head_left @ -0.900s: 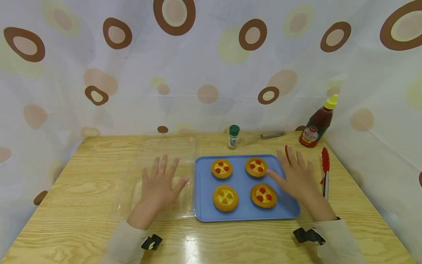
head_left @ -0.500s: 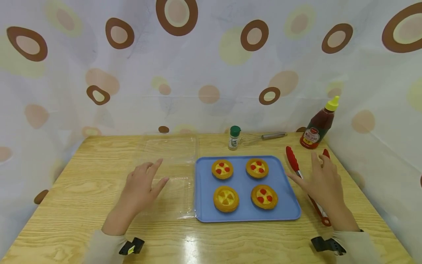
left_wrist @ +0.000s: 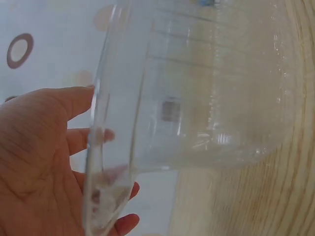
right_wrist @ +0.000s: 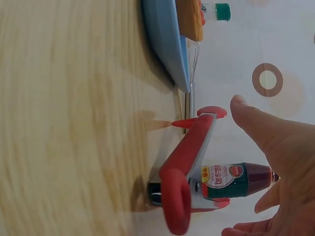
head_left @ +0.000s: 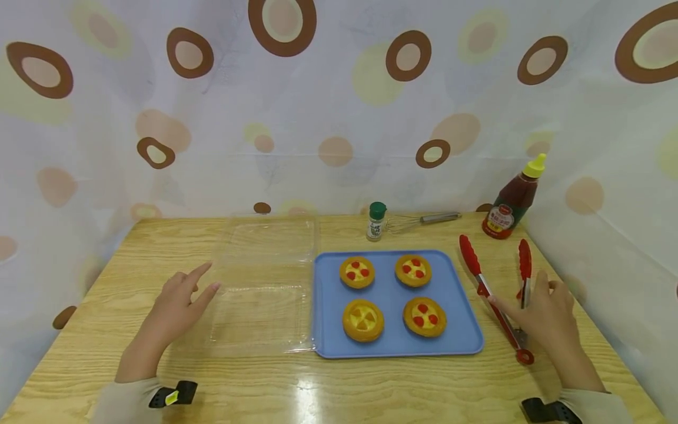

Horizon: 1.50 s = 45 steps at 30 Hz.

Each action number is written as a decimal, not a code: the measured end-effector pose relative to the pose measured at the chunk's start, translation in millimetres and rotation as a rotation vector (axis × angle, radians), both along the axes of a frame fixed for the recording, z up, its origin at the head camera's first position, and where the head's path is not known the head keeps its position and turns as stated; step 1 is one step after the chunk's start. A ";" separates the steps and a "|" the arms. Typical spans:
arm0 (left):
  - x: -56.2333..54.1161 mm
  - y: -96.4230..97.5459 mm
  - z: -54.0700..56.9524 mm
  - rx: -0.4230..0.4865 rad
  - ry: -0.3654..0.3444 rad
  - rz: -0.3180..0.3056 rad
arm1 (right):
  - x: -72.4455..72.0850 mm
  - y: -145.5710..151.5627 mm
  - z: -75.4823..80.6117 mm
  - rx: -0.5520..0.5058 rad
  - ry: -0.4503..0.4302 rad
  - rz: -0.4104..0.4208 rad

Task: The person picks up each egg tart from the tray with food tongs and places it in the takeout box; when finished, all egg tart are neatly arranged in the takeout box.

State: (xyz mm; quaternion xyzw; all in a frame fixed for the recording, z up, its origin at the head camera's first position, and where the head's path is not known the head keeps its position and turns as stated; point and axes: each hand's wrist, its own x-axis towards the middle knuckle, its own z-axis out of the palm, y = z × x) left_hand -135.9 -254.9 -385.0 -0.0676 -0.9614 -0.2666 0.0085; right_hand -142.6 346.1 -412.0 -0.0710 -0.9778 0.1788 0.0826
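Observation:
My left hand (head_left: 172, 306) is at the left edge of a clear hinged plastic container (head_left: 259, 315), which lies with its lid spread back. In the left wrist view the thumb (left_wrist: 78, 101) is at the container's rim (left_wrist: 96, 123), and some fingers show through the plastic; whether they touch is unclear. Above the handle end of red-and-silver tongs (head_left: 500, 318) hovers my right hand (head_left: 551, 318), fingers loosely bent. The right wrist view has the tongs (right_wrist: 189, 147) apart from that hand (right_wrist: 285, 167), their arms spread.
A blue tray (head_left: 392, 347) bearing several small tarts (head_left: 362, 321) stands between the container and the tongs. Behind it are a green-capped shaker (head_left: 375, 222) and a whisk (head_left: 424, 220). A sauce bottle (head_left: 511, 203) stands at the back right, by the patterned cloth wall.
Both hands have moved outward from above the container and tray: the left one leftward, the right one rightward to the tongs. Their spread fingers have relaxed. The tongs now show more fully.

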 end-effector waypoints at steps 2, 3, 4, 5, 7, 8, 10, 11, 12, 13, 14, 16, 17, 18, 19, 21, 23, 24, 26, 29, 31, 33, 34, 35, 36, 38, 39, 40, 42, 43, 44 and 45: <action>-1.6 -7.5 -2.9 0.034 -0.039 -0.008 | -1.1 1.4 -2.4 -0.014 -0.007 0.002; -2.6 -11.3 -4.3 0.051 -0.052 -0.013 | -1.9 2.0 -3.5 -0.027 -0.016 0.005; -3.7 -15.3 -5.5 0.076 -0.070 -0.020 | -2.7 2.4 -4.5 -0.041 -0.023 0.008; -4.8 -19.2 -6.6 0.099 -0.092 -0.025 | -3.5 2.8 -5.5 -0.052 -0.034 0.014; -7.1 -26.7 -8.9 0.155 -0.143 -0.036 | -5.3 3.8 -7.7 -0.075 -0.058 0.024; -8.3 -30.3 -10.1 0.188 -0.170 -0.041 | -6.4 4.3 -8.9 -0.084 -0.070 0.025; -10.6 -35.9 -12.7 0.268 -0.222 -0.058 | -8.3 5.3 -10.8 -0.099 -0.099 0.022; -11.6 -38.2 -14.5 0.312 -0.246 -0.067 | -9.2 5.7 -11.8 -0.098 -0.104 0.022; -12.5 -40.0 -16.5 0.358 -0.265 -0.077 | -10.1 5.9 -12.8 -0.098 -0.110 0.020; -13.4 -41.4 -18.7 0.399 -0.276 -0.090 | -11.1 6.0 -13.5 -0.099 -0.117 0.021; -14.3 -42.5 -21.3 0.440 -0.282 -0.101 | -11.9 6.0 -13.9 -0.103 -0.124 0.021; -15.6 -43.9 -27.3 0.512 -0.282 -0.122 | -13.8 6.1 -14.6 -0.107 -0.144 0.024; -16.3 -44.3 -30.8 0.548 -0.276 -0.133 | -14.6 5.9 -14.9 -0.106 -0.152 0.024; -17.0 -44.8 -34.2 0.575 -0.264 -0.141 | -15.2 5.4 -14.8 -0.111 -0.165 0.024; -17.7 -45.4 -37.6 0.600 -0.248 -0.149 | -15.9 5.1 -14.8 -0.114 -0.173 0.025; -18.7 -46.2 -43.6 0.649 -0.212 -0.159 | -16.8 4.2 -14.3 -0.119 -0.186 0.024; -19.7 -46.7 -48.7 0.693 -0.172 -0.173 | -17.6 3.5 -13.6 -0.127 -0.197 0.024; -20.1 -46.9 -50.9 0.712 -0.152 -0.181 | -17.9 3.1 -13.0 -0.134 -0.203 0.023; -20.7 -46.5 -54.8 0.758 -0.115 -0.197 | -18.5 3.1 -12.3 -0.148 -0.221 0.022; -21.3 -45.3 -60.4 0.842 -0.082 -0.216 | -19.4 3.5 -12.1 -0.163 -0.243 0.018; -21.8 -44.2 -64.1 0.899 -0.072 -0.218 | -19.6 3.7 -12.8 -0.167 -0.246 0.013; -23.1 -43.5 -68.3 0.951 -0.069 -0.217 | -19.7 3.9 -13.8 -0.165 -0.239 0.011; -24.1 -43.1 -70.5 0.975 -0.068 -0.218 | -19.5 3.8 -13.8 -0.166 -0.235 0.011; -25.1 -42.9 -72.7 1.001 -0.069 -0.218 | -19.1 3.9 -13.9 -0.167 -0.221 0.014; -25.9 -42.7 -74.5 1.025 -0.069 -0.224 | -18.6 3.8 -14.0 -0.167 -0.207 0.016; -27.2 -42.2 -77.3 1.069 -0.070 -0.233 | -17.7 3.8 -13.9 -0.168 -0.185 0.019; -27.4 -41.7 -78.0 1.091 -0.072 -0.240 | -17.2 4.0 -13.9 -0.169 -0.170 0.020; -27.8 -41.5 -78.5 1.107 -0.073 -0.250 | -16.7 4.0 -14.1 -0.171 -0.154 0.021; -28.3 -40.7 -78.4 1.135 -0.071 -0.273 | -15.8 4.5 -15.2 -0.176 -0.123 0.022; -28.3 -40.5 -78.4 1.143 -0.069 -0.280 | -15.6 4.7 -15.9 -0.178 -0.110 0.024; -28.5 -40.4 -78.1 1.148 -0.069 -0.291 | -15.2 4.9 -16.6 -0.181 -0.093 0.027; -28.7 -40.3 -78.1 1.157 -0.069 -0.300 | -15.0 5.3 -17.4 -0.183 -0.074 0.028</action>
